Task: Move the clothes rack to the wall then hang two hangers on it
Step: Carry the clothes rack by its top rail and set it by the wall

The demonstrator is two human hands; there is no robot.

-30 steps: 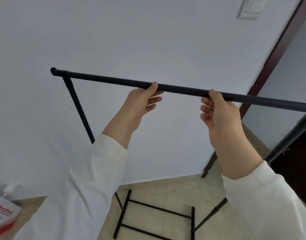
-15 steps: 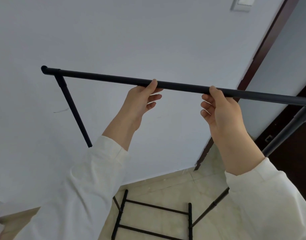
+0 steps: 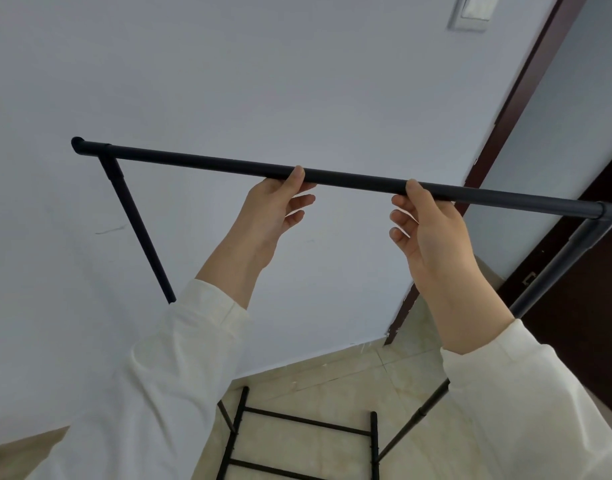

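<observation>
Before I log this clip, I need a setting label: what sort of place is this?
Probably a room in a home or flat, though I can't say which. A plain white wall with a light switch, a dark wood door frame and a tiled floor suggest it.

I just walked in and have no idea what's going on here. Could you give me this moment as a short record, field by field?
Activity: a person is handling a black clothes rack close to a white wall
Left hand: holds the top bar from below, thumb over it
Right hand: holds the same bar, further right
Sleeves: cream-white, both arms raised
Rack base: black bottom rails over the tiled floor
Hangers: none visible on the bar
Surroundings: dark door frame to the right, wall switch up high
</observation>
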